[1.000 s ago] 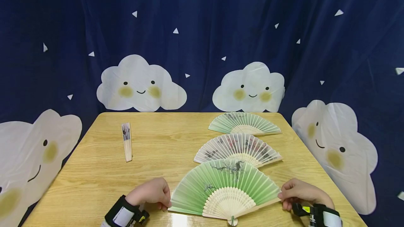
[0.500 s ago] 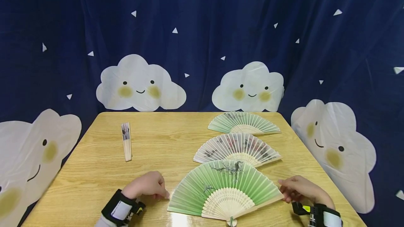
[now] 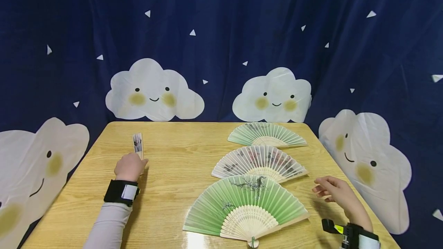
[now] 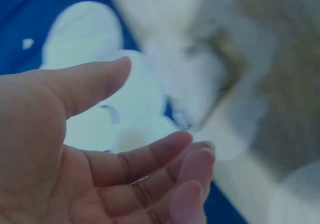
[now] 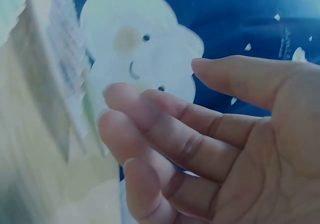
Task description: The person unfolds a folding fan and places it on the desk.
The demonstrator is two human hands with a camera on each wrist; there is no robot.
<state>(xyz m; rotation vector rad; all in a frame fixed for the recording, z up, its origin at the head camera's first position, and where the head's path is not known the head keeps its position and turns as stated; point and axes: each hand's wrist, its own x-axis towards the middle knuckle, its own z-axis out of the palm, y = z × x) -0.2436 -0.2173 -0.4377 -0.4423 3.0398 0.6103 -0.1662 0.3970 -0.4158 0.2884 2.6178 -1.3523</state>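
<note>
In the head view my left hand (image 3: 130, 166) is over the lower part of a folded hand fan (image 3: 137, 142) at the table's left, hiding its handle end. The left wrist view is blurred; there my left hand's thumb and loosely bent fingers stand apart with nothing between them. A green spread fan (image 3: 249, 206) with a dark branch print lies at the near side. To its right my right hand (image 3: 337, 195) hovers above the table, fingers relaxed and holding nothing. Behind the green fan lie a white spread fan (image 3: 256, 160) with a floral print and a pale green spread fan (image 3: 268, 131).
The wooden table (image 3: 180, 164) shows bare wood between the folded fan and the spread ones. A dark blue curtain (image 3: 214, 30) with white clouds and triangles hangs around the table's far and side edges.
My left hand has left the green fan's left edge and moved forward and left to the folded fan. My right hand has let go of that fan's right edge and lifted slightly away.
</note>
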